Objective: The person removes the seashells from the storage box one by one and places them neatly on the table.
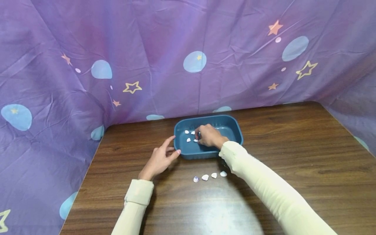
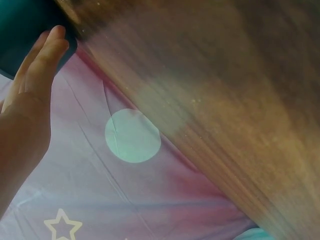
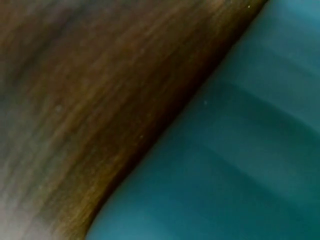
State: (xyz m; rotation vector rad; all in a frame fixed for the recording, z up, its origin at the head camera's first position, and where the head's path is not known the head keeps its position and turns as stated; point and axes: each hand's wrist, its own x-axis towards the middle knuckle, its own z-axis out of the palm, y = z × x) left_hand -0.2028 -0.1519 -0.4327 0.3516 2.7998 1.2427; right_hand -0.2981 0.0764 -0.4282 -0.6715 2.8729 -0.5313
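A blue plastic tub (image 1: 194,156) sits on the table, with several small white seashells (image 1: 188,140) on its floor at the left. My right hand (image 1: 210,135) reaches down into it and pinches a seashell (image 1: 195,140) near the bottom; the fingertips are partly hidden. At the tub's left end, my left hand (image 1: 158,161) touches the wall, its thumb by the front corner and its fingers extended along the side. The left wrist view shows these fingers (image 2: 42,65) nearly straight against the tub. In the right wrist view only the tub's outer wall (image 3: 215,165) and wood appear.
In front of the tub, several more seashells (image 1: 205,177) lie in a row on the brown wooden table (image 1: 293,147). A purple curtain (image 1: 164,49) with stars and blue spots hangs behind the table and along its sides.
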